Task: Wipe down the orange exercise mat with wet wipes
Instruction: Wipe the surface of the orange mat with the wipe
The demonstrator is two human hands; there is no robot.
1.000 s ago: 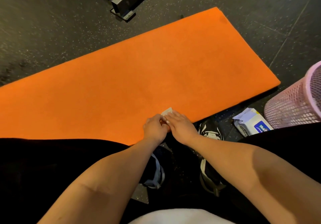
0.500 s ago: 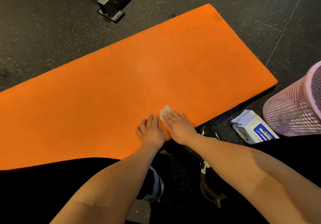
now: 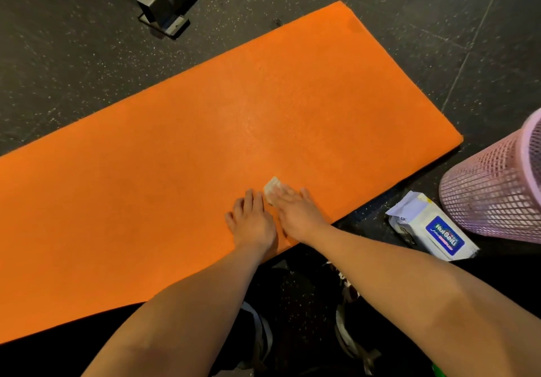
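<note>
The orange exercise mat lies flat on the dark floor, running from the lower left to the upper right. Near its front edge my right hand presses a folded white wet wipe onto the mat with straight fingers; only the wipe's far corner shows past my fingertips. My left hand rests flat on the mat just left of it, fingers spread, holding nothing. The two hands nearly touch.
A white pack of wet wipes lies on the floor off the mat's right front edge, beside a pink mesh bin. A metal equipment foot stands beyond the mat's far edge. My shoes are below my arms.
Both hands went from bunched together on the wipe to flat on the mat. They have slid a little farther onto the mat, the right hand carrying the wipe.
</note>
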